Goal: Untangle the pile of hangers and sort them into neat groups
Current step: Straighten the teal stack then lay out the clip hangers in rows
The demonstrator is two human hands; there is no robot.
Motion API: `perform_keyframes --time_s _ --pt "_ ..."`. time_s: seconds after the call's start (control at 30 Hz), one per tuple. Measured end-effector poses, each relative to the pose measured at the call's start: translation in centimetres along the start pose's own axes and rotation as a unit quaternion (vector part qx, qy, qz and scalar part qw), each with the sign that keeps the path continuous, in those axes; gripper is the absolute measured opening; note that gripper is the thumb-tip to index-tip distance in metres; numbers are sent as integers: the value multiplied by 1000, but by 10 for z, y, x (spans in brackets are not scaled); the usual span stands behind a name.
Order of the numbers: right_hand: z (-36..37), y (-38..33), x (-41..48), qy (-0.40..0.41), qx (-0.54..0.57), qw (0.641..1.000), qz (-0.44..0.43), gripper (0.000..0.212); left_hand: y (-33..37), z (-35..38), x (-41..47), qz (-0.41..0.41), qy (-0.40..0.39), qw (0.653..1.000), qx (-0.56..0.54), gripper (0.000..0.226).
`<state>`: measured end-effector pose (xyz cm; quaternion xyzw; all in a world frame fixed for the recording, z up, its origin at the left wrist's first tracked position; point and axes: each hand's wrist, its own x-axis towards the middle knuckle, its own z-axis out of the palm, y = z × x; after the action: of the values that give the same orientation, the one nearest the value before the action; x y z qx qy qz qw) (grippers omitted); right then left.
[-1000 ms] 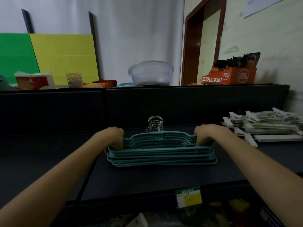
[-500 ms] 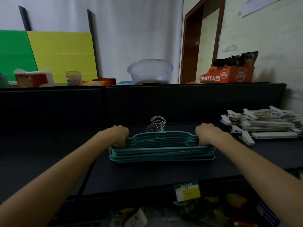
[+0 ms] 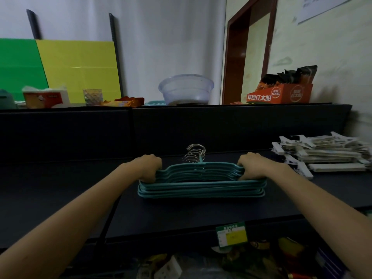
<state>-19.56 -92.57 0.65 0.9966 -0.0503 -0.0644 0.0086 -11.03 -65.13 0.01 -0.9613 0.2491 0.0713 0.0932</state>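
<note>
Hands [image 3: 150, 167] [image 3: 252, 166] grip teal hanger stack [image 3: 201, 188] ends mid-shelf [image 3: 181, 216].

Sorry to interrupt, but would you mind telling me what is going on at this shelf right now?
A person is tidying hangers on a dark shelf. Their left hand and right hand each grip one end of a flat stack of teal hangers, whose metal hooks are lined up together at the back. A separate pile of white clip hangers lies to the right, so the sorting looks well along.
</note>
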Motion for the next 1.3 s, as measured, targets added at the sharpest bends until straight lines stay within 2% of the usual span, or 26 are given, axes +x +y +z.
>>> perform_keyframes --time_s 0.03,0.17,0.33,0.47,0.57,0.67,0.8,1.0,1.13,1.3 --pt "1 0 1 5 15 1000 -9 28 -1 0 -1 12 7 1000 -10 6" --pt "4 -1 6 39 -15 999 -12 25 -3 0 -1 52 8 998 -26 17" --pt "3 -1 6 38 -33 999 -17 23 -5 -4 3 67 -17 997 -29 14" --pt "-3 1 7 -5 -7 1000 -14 23 -11 -9 2 60 -47 995 -70 12" --pt "-11 10 5 -65 19 998 2 28 -24 -12 -2 46 -90 983 -152 8" --pt "-15 17 2 -83 28 996 12 21 -32 -12 -5 64 -107 972 -201 7" --pt "-13 12 1 -71 2 997 10 33 -31 -12 -3 82 -92 974 -189 18" --pt "-11 14 1 -50 6 999 6 33 -33 -16 2 57 -119 968 -212 15" --pt "-11 18 0 -28 2 999 28 32 -31 -20 4 12 -140 978 -154 17" --pt "-14 17 -4 -19 -12 999 23 25 -29 -21 1 33 -135 982 -124 20"
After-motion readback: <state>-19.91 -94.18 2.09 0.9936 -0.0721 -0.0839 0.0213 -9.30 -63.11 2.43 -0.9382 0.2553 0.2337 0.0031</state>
